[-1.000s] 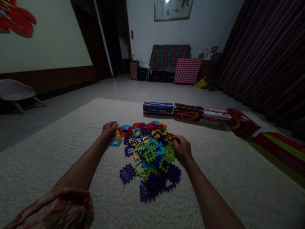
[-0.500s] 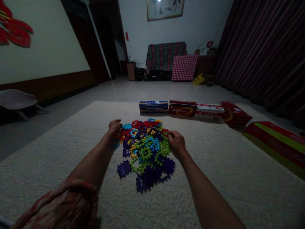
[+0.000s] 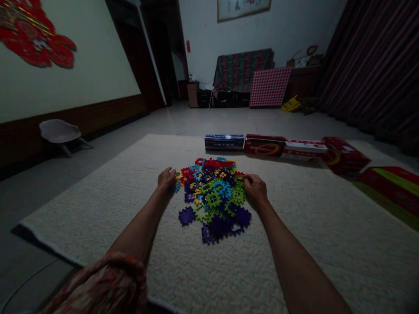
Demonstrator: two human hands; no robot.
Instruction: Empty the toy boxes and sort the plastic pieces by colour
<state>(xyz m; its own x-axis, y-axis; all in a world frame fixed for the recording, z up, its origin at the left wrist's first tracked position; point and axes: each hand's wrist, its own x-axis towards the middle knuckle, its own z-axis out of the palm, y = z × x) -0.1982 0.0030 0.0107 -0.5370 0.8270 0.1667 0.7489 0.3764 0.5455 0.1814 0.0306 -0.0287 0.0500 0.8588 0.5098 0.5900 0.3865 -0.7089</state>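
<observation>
Blue box (image 3: 224, 144): we are seeing a line of pale lettering on its front, too blurred for reading. Dark red box (image 3: 262, 145): we are noting a gold loop and faint print, illegible. White-and-red box (image 3: 303, 149): we are finding reddish lettering, illegible. Readable words: we are recording none.

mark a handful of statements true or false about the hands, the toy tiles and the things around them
1. The left hand is at the left edge of the pile of interlocking plastic tiles. True.
2. The right hand is clasped with the left. False: the hands are apart, on opposite sides of the pile.
3. The blue box stands on the near side of the pile. False: it stands on the far side.
4. The pile holds tiles of several colours, green and purple among them. True.
5. The pale chair stands right of the pile. False: it stands left.
</observation>
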